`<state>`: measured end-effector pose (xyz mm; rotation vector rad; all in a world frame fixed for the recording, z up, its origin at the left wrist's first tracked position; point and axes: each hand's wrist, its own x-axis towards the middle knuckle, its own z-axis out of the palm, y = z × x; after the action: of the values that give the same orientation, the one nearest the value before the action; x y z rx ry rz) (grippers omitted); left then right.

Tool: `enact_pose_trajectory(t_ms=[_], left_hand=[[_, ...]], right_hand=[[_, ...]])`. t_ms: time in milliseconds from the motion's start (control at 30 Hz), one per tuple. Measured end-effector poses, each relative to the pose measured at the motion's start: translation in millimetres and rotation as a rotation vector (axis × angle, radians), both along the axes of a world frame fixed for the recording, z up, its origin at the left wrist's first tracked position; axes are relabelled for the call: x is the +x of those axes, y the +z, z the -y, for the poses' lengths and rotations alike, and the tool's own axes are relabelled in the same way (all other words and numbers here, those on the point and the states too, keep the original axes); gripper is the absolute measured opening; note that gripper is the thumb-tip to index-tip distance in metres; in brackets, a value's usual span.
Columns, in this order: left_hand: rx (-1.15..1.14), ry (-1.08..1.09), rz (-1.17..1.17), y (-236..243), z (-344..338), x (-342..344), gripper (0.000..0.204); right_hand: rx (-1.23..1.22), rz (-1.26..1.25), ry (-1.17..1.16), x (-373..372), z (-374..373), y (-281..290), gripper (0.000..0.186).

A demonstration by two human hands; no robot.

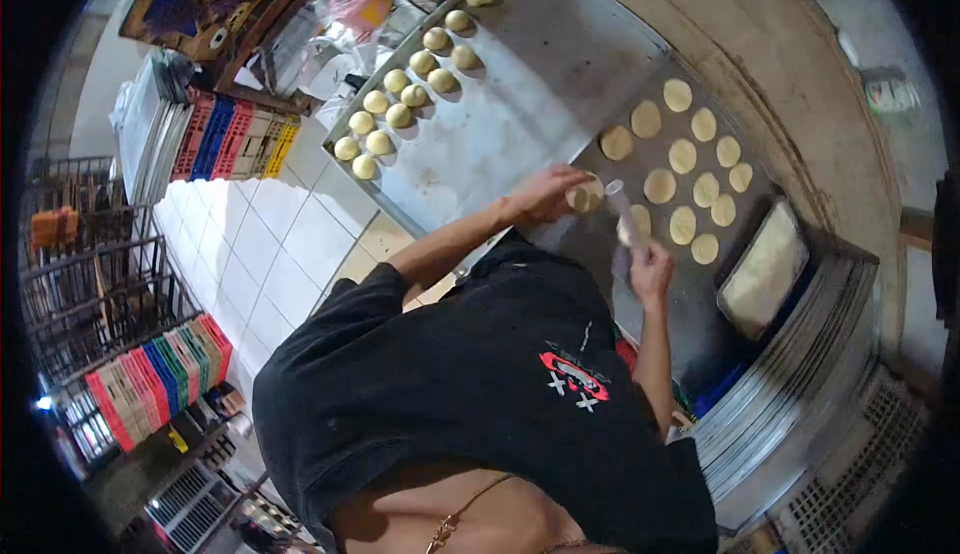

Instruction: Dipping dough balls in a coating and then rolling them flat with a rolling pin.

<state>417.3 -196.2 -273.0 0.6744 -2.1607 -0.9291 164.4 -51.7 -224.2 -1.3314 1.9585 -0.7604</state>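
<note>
My left hand point(545, 194) is closed on the edge of a flattened dough round point(586, 195), its fingertips at the round's left side. In my right hand point(652, 272) is a slim whitish rolling pin point(622, 204), gripped at its near end and slightly blurred. Partly behind the pin lies another dough round point(638, 222). Several flat dough rounds point(682, 156) are spread over the dark work surface point(640, 84) to the right. On the pale metal tray point(520, 74) to the left, plump dough balls point(399, 115) sit in rows along its left edge.
A shallow rectangular container of pale powder or dough point(765, 272) stands right of the rounds, beside a stack of metal trays point(800, 354). Coloured plastic crates point(235, 139) are stacked on the left, with more crates point(160, 379) and racks point(90, 254) farther off. White tiles point(265, 224) cover the floor.
</note>
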Motion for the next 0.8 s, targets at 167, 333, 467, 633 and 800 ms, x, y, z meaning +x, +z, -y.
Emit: enact_pose_trajectory(t_ms=[167, 333, 467, 633, 800], left_hand=[[-0.24, 0.777, 0.42, 9.4, 117.9, 97.2, 0.06], [-0.226, 0.925, 0.827, -13.0, 186.1, 150.9, 0.062], [-0.01, 0.887, 0.709, -18.9, 204.7, 151.4, 0.044], [-0.221, 0.47, 0.42, -0.9, 134.6, 38.5, 0.041], [-0.182, -0.148, 0.311, 18.7, -63.6, -116.0, 0.052]], right_hand=[[-0.122, -0.306, 0.152, 22.1, -27.4, -32.0, 0.031], [0.135, -0.142, -0.195, 27.5, -51.7, -15.5, 0.024], [0.096, -0.108, -0.231, 19.2, -76.5, -17.2, 0.019], [-0.002, -0.034, -0.448, 20.1, -110.8, -4.5, 0.019], [0.034, -0.234, -0.628, -19.6, -151.0, -6.5, 0.021]])
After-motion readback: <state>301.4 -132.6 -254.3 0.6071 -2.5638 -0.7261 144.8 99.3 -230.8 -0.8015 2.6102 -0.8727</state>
